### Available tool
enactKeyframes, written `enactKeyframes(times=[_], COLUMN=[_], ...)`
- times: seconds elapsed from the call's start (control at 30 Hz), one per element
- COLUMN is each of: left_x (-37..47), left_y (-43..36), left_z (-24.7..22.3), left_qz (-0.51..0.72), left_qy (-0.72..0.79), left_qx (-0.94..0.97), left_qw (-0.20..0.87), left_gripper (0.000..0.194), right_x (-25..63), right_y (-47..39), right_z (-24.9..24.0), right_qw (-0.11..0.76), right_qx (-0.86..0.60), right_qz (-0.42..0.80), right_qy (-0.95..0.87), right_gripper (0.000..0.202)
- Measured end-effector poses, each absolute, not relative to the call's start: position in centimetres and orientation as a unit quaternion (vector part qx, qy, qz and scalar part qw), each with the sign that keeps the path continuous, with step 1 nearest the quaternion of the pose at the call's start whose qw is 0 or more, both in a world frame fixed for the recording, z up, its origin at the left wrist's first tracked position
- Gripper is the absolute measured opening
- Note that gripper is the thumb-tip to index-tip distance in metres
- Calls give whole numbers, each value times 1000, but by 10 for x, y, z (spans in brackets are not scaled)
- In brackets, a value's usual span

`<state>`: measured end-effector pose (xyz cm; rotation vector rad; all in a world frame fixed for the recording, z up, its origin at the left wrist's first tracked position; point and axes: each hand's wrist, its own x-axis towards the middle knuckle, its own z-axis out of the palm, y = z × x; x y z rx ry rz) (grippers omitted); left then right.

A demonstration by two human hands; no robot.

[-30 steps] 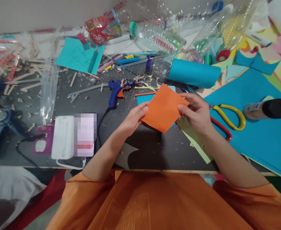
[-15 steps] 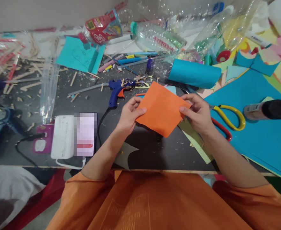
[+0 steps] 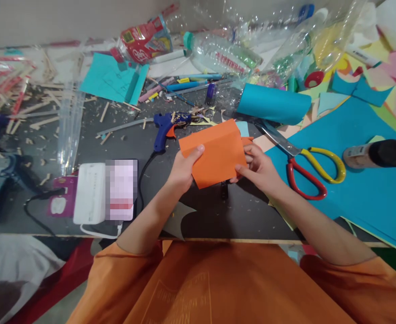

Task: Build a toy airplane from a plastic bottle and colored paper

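A piece of orange paper is held up over the dark table between my two hands. My left hand pinches its left side, thumb on the face toward me and the other fingers hidden behind. At the right edge my right hand grips it, thumb in front and fingers curled behind. A crease runs across the upper part of the sheet. Right of my right hand lie scissors with one yellow and one red handle. Beyond my left hand rests a blue glue gun with an orange trigger.
A bottle wrapped in blue paper lies behind the orange sheet. Clear plastic bottles crowd the back. Blue sheets and a black-capped bottle are at right. A phone and white power bank lie at left.
The orange paper has turned from a diamond-like angle to a flatter one. My right hand has moved inward and left along its edge, so the scissors show more fully.
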<state>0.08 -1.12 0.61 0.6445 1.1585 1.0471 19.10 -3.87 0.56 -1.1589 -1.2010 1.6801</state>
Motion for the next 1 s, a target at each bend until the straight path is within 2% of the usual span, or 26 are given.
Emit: enactKeyframes(times=[0.1,0.27,0.4,0.57,0.6,0.67,0.7,0.83,0.93,1.0], left_x=[-2,-10,-16,-26,-29,-33,-35,-42,-42,-42], left_y=[-11,-9,-4,-4,-6,-10,-13,-20,-21,-21], left_z=[9,18,21,25,25,25,24,20,16,13], left_qz=[471,448,428,419,417,409,402,378,374,373], left_qy=[524,501,496,504,507,515,518,537,556,559], left_qx=[306,327,356,373,371,367,368,381,389,399], left_qw=[640,664,667,656,656,658,659,651,633,623], left_gripper=[48,44,42,40,40,40,40,45,51,54], right_x=[197,229,253,284,292,307,313,314,303,298], right_y=[-41,-48,-50,-53,-56,-63,-66,-73,-68,-62], right_z=[15,42,54,56,54,48,45,38,42,46], right_qw=[362,437,323,92,39,-67,-94,-156,-173,-152], right_qx=[-482,-580,-650,-709,-712,-694,-694,-695,-695,-712], right_qz=[598,400,288,88,68,107,105,42,72,107], right_qy=[-528,-559,-624,-694,-698,-709,-706,-700,-695,-678], right_gripper=[28,16,13,38,42,49,55,70,69,62])
